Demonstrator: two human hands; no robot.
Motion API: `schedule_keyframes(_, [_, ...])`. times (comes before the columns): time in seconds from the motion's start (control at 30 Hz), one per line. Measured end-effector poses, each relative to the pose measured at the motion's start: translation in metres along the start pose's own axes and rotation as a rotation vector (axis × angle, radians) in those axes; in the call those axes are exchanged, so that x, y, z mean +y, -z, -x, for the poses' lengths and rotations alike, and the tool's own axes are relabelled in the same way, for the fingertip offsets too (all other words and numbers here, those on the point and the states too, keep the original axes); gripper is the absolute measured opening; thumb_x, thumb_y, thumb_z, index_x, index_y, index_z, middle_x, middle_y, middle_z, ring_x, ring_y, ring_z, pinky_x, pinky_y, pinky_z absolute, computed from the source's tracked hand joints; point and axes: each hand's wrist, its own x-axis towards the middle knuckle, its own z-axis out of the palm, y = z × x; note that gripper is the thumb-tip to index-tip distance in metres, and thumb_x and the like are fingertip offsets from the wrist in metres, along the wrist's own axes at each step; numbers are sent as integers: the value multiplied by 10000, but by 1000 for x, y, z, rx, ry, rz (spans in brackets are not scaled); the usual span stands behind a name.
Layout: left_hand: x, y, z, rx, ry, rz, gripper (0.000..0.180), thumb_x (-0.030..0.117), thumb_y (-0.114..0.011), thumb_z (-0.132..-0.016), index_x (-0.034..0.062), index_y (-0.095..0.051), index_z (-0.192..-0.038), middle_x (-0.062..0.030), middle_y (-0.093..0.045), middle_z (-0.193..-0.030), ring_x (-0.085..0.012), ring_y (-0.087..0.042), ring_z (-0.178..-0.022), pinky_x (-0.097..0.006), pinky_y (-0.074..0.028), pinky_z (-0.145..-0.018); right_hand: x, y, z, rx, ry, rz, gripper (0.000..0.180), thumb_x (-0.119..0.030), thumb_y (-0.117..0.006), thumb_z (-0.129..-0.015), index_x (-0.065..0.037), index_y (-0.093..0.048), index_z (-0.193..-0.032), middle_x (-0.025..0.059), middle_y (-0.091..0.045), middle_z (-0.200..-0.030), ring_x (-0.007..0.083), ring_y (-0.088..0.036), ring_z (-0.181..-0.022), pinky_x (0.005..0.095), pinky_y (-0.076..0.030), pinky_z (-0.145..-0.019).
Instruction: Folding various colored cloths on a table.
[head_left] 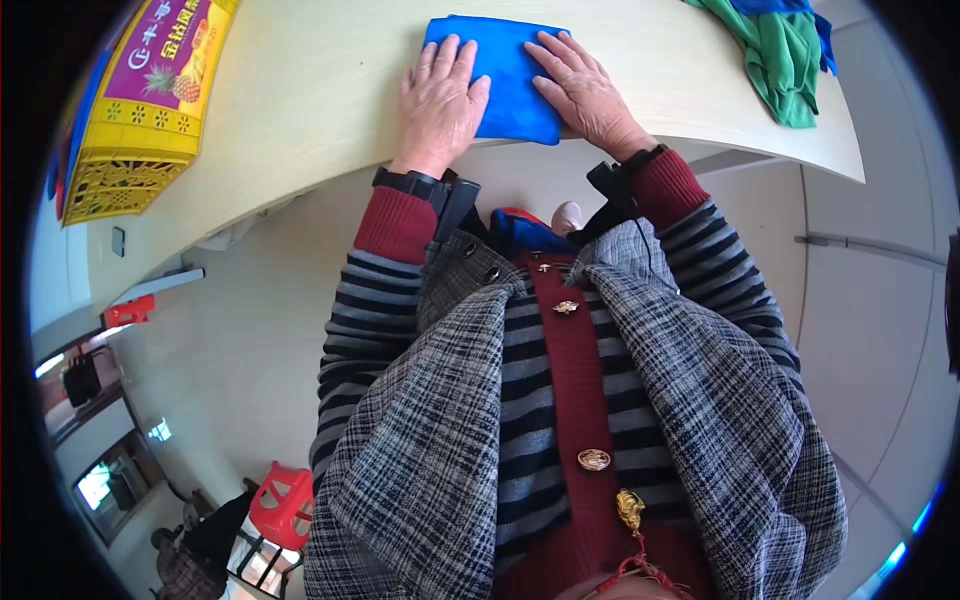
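A blue cloth (510, 75), folded into a rough square, lies flat near the front edge of the pale table. My left hand (443, 105) presses down on its left side, palm down, with the fingers stretched forward. On its right side rests my right hand (587, 98), also flat, its fingers pointing up and to the left. Both hands have their fingers apart and grip nothing. Dark straps with black devices circle both wrists.
A yellow basket (135, 165) with a purple and yellow pineapple-printed panel stands at the table's left. Crumpled green cloth (780, 65) hangs near the right end, beside some blue cloth (825, 40). The curved front edge of the pale table (300, 110) runs before me. A red chair (282, 505) stands behind at lower left.
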Motion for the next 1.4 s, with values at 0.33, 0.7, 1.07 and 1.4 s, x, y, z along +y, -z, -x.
schedule_keyframes(0.33, [0,0,-3,-52,-7,-25,529,379,-468,-1029,119,-463,-1490,-114,-402,-1576,-335,-336,-1465,-573,-254,-1182,-48,16,-9,134,95,-57,501,-413,-486,-1052,-105,-511,-1446,135,-485,-1511,349,-393,-1441,470,-291,-1209])
schedule_keyframes(0.7, [0,3,-5,-103,8,-26,542,388,-430,-1044,119,-428,-1513,-119,-364,-1601,-339,-302,-1485,-574,-235,-1190,-60,-7,15,-49,-26,188,755,-654,-337,-1018,-101,-418,-1526,131,-386,-1590,316,-296,-1505,496,-183,-1248])
schedule_keyframes(1.07, [6,13,-5,-120,25,-92,531,359,-449,-1040,86,-448,-1496,-137,-389,-1584,-339,-324,-1475,-569,-236,-1190,-52,40,10,-222,-126,180,655,-539,-393,-1047,-92,-414,-1525,138,-390,-1586,322,-314,-1494,503,-208,-1238])
schedule_keyframes(1.4, [27,7,-26,-102,-147,-72,532,312,-538,-986,65,-493,-1454,-137,-444,-1546,-330,-375,-1446,-562,-250,-1183,-32,4,-8,17,-94,13,542,-355,-478,-1035,-72,-440,-1496,136,-419,-1565,326,-325,-1483,492,-248,-1208])
